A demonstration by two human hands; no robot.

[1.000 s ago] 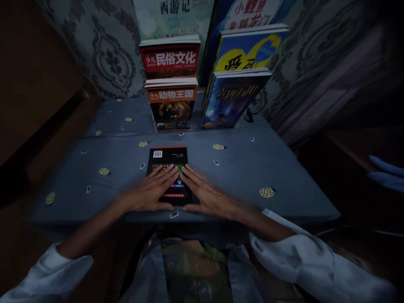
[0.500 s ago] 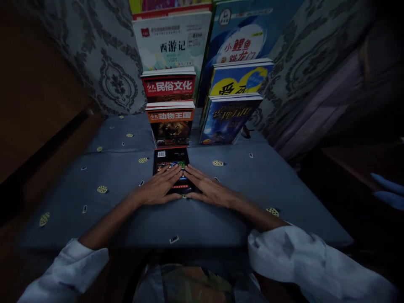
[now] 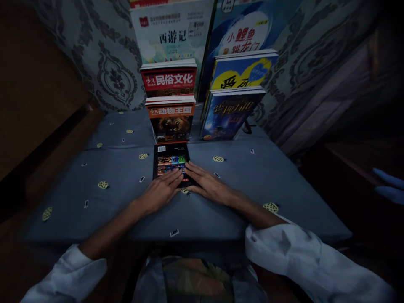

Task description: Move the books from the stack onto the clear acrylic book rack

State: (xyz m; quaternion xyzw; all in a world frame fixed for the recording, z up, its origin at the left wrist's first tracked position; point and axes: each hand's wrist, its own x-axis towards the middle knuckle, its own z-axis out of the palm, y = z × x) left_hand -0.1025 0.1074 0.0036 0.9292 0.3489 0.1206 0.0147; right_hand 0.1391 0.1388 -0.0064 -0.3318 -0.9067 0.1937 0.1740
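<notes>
A black book lies flat on the grey-blue cloth, its barcode at the far left corner and small coloured pictures across its middle. My left hand rests on its near left part with the fingers stretched out. From the other side my right hand lies over the near right edge, fingers extended, its fingertips close to those of my left hand. Neither hand grips anything. Just beyond the black book stands an upright book with a lion cover.
Behind it stand a red book and a pale green book. To the right are a dark blue book, a blue-and-yellow book and a larger blue book. A patterned curtain hangs behind the cloth-covered table.
My left hand has slid back toward me and slightly left, uncovering more of the black book's pictures. The view has shifted a little, so the books appear higher.
</notes>
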